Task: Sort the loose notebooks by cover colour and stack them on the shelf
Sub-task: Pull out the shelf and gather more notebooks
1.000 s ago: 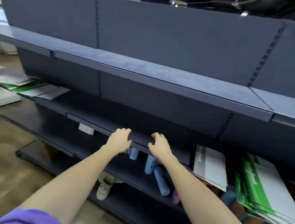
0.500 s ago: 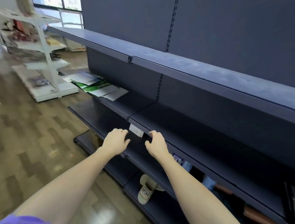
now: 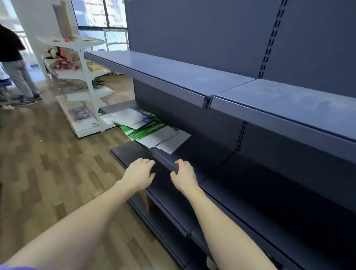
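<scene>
Notebooks (image 3: pixel 150 129) on the shelf (image 3: pixel 192 154) beyond both loosely curled, empty grips (image 3: pixel 139 174) (image 3: pixel 183 176).

— We are looking at painted sheet metal here: the top shelf (image 3: pixel 175 71) is showing a matt blue-grey coat, faintly dusty and mottled where the light is falling on it.

— And we are seeing the same matt finish on the slotted back panel (image 3: pixel 198 27), while the middle shelf (image 3: pixel 202 154) is reading darker in shadow.

— The notebooks (image 3: pixel 152 131) are looking like paper with smooth covers, green and white, giving off a slight sheen.

— The floor (image 3: pixel 49 160) is showing wood-look planks, glossy enough to be reflecting the window light.

— We are also noticing the white rack (image 3: pixel 87 84), which is looking like smooth painted metal.
</scene>
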